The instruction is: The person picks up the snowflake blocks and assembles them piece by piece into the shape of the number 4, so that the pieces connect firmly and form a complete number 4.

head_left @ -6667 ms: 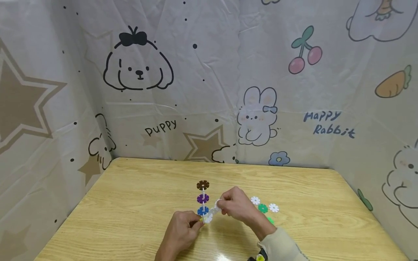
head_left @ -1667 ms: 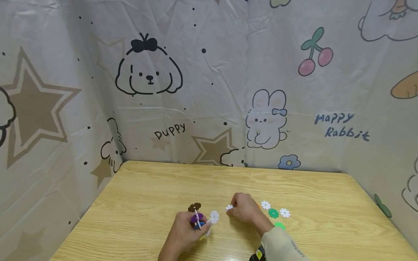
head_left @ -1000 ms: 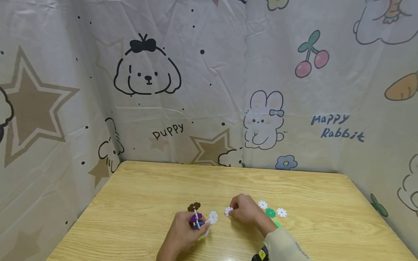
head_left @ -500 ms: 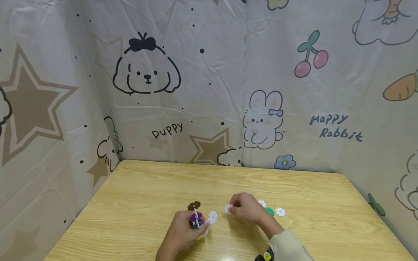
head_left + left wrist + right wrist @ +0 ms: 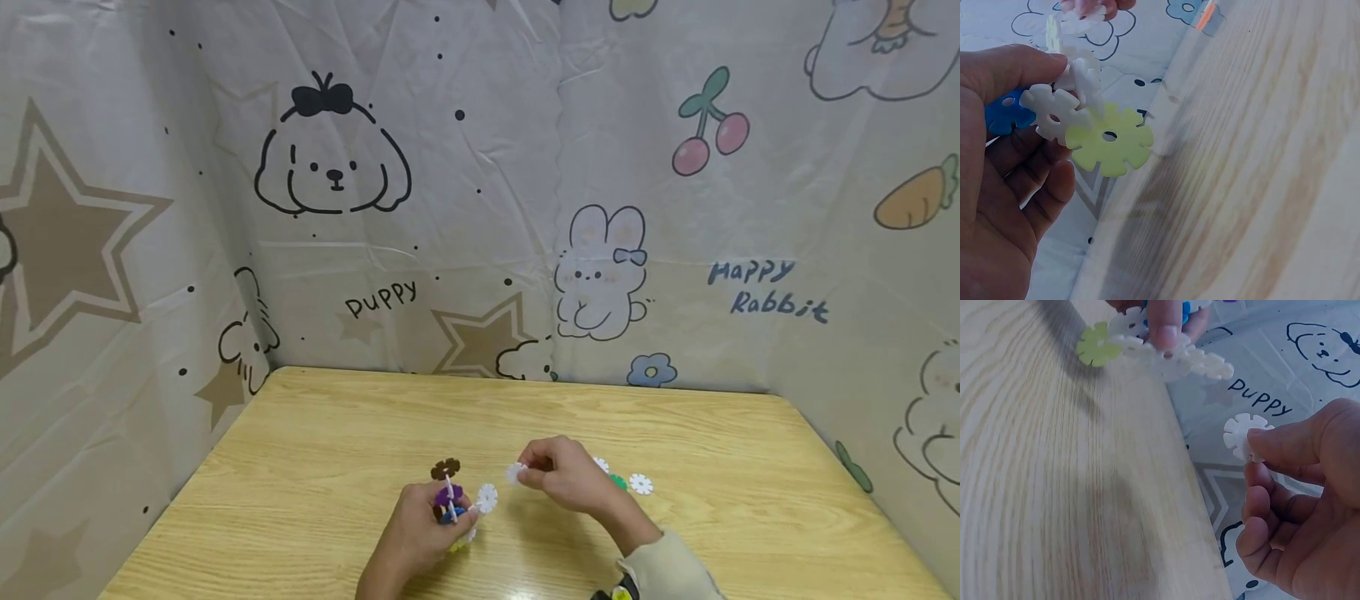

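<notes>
My left hand (image 5: 416, 529) grips a joined stack of snowflake building discs, its thumb pressed on a white piece. A brown disc (image 5: 446, 469) tops the stack, with a purple disc (image 5: 448, 494) and a blue disc (image 5: 1007, 115) below it. At the lower end is a yellow disc (image 5: 1110, 140), and a white branch ends in a white disc (image 5: 487, 498) on the right. Between thumb and forefinger, my right hand (image 5: 566, 475) pinches a single white disc (image 5: 1239, 434), held apart from the branch. Curled fingers hide part of the stack.
Loose on the wooden table (image 5: 337, 433), beyond my right forearm, lie a white disc (image 5: 641, 484), a green disc (image 5: 618, 482) and another white disc (image 5: 601, 465), partly covered by the arm. A printed cloth (image 5: 480, 167) hangs behind the table.
Earlier the stack stood upright with both hands at its base; now it leans in my left hand. My right hand has picked a white disc off the table and brought it up, slightly leftward.
</notes>
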Tool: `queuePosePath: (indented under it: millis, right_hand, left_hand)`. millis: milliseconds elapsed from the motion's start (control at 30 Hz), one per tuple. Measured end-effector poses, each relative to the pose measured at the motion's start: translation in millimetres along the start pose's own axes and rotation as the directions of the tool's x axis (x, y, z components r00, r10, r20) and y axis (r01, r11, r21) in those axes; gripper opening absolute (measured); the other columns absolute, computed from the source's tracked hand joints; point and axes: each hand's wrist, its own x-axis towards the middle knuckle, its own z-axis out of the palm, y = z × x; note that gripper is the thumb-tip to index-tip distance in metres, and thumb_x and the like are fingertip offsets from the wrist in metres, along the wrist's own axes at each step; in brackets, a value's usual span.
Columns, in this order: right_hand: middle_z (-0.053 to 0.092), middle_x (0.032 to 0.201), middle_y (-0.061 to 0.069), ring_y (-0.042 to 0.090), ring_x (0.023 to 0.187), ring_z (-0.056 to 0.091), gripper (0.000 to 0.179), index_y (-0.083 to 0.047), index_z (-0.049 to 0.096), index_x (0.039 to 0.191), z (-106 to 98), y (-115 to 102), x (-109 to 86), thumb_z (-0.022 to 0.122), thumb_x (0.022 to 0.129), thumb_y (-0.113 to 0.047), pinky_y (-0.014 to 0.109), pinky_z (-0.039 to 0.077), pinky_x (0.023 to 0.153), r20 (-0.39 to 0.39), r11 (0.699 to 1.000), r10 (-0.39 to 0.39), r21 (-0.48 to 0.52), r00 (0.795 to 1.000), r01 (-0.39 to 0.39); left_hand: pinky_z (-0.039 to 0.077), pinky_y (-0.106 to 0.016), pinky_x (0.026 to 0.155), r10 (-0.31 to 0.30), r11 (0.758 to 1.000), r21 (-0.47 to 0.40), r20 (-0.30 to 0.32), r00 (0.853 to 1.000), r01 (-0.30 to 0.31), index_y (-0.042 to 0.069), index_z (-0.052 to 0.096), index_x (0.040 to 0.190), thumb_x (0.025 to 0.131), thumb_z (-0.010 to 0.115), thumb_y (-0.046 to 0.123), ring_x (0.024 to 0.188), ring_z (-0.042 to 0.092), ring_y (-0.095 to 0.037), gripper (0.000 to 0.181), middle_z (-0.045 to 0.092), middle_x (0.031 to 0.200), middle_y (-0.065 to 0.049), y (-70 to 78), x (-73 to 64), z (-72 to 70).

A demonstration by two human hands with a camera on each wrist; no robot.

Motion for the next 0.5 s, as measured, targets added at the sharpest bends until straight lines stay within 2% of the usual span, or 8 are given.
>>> queuePosePath:
  millis: [333,500]
  right_hand:
    - [0.06,0.076,-0.002,0.015,0.07,0.052,0.006,-0.009,0.07,0.088,2.1,-10.6,-3.8,0.07,0.093,-0.01,0.026,0.043,0.058,-0.006,0.998,-0.035,0.058,0.999,0.035]
    - [0.062,0.076,-0.003,0.015,0.071,0.054,0.006,-0.01,0.072,0.088,2.7,-14.8,-3.3,0.069,0.094,-0.011,0.027,0.045,0.06,0.001,0.997,-0.061,0.054,0.998,0.061]
  left_hand:
    - [0.054,-0.026,0.067,0.007,1.0,-0.007,0.012,1.0,-0.007,0.012,0.07,0.083,0.088,0.078,0.015,0.069,0.061,-0.007,0.01,0.066,0.079,0.008,0.0,-0.5,-0.2]
    - [0.052,-0.025,0.062,0.016,1.0,-0.008,0.012,1.0,-0.016,0.012,0.069,0.082,0.087,0.078,0.015,0.066,0.058,-0.006,0.011,0.065,0.077,0.008,0.9,-0.5,0.0]
